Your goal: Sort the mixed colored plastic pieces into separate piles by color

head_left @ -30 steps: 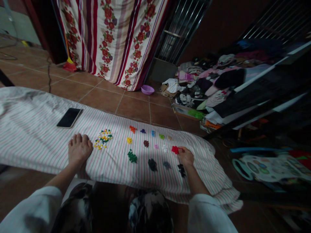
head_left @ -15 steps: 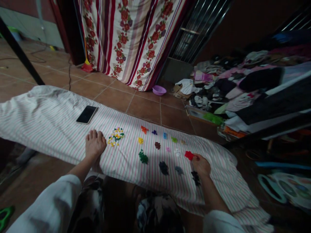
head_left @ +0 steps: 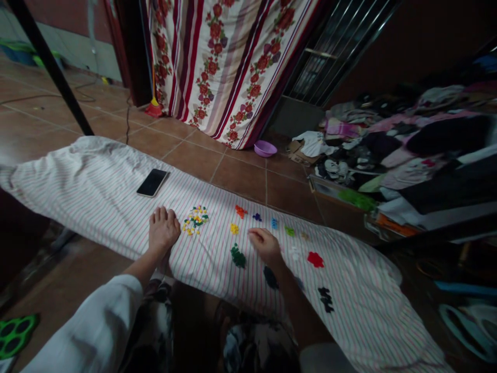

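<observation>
My left hand (head_left: 163,230) rests at the near side of the striped cloth (head_left: 97,181), palm down with fingers laid out and nothing held. Just right of it lies a mixed pile of small white, yellow and green pieces (head_left: 195,219). My right hand (head_left: 266,246) hovers over the middle of the sorted piles, its fingers curled together; anything between them is hidden. Near it are yellow pieces (head_left: 234,228), dark green pieces (head_left: 237,256), orange pieces (head_left: 240,211) and light blue pieces (head_left: 274,223). Red pieces (head_left: 315,259) and black pieces (head_left: 325,300) lie farther right.
A phone (head_left: 152,183) lies on the cloth to the left. Beyond it, a purple basin (head_left: 265,148) stands on the tiled floor before a flowered curtain (head_left: 217,62). Heaped clothes (head_left: 373,134) fill the right, and a black pole (head_left: 50,67) crosses the upper left.
My right hand has moved left from the red pieces to the middle piles, uncovering the red and black pieces. My left hand stays on the cloth. The view has shifted slightly left.
</observation>
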`<state>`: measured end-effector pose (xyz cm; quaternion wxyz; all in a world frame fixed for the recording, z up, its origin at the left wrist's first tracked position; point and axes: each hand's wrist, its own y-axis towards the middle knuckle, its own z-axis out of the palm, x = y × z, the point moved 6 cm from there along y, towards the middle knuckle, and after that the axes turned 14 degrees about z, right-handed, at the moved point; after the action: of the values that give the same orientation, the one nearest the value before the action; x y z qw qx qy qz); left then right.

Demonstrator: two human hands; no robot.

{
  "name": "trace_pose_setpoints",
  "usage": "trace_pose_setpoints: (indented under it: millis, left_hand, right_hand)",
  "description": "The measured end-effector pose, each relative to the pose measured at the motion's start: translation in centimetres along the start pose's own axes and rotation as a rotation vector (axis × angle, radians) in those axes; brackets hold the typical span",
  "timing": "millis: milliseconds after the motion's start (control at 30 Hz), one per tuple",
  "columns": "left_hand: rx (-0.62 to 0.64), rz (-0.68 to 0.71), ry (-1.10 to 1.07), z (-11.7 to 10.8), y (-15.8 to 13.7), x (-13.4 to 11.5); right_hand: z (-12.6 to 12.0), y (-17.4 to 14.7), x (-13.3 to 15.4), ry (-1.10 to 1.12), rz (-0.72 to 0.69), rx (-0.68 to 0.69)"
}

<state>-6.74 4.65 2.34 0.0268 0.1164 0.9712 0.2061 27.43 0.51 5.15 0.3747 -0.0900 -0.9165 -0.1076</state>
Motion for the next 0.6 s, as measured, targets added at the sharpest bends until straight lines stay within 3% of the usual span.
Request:
trace_pose_setpoints:
  millis: [133, 267, 400, 600]
  left_hand:
    - [0.001, -0.01, -0.013, 0.1, 0.0, 0.0]
    - [-0.01, -0.004, -0.003, 0.5, -0.1, 0.2]
    - [-0.026, 0.01, 0.011, 0.7, -0.1, 0.2]
    - [-0.04, -0.003, -0.023, 0.6, 0.0, 0.2]
  right_hand:
    - [7.2, -0.3, 5.9, -0.014, -0.181, 0.249]
    - [11.8, 0.7, 9.0, -0.159, -0.201, 0.324]
    - [14.4, 2.0, 10.6, -0.284, -0.194, 0.353]
    - [15.9, 2.9, 11.7, -0.458, -0.178, 0.398]
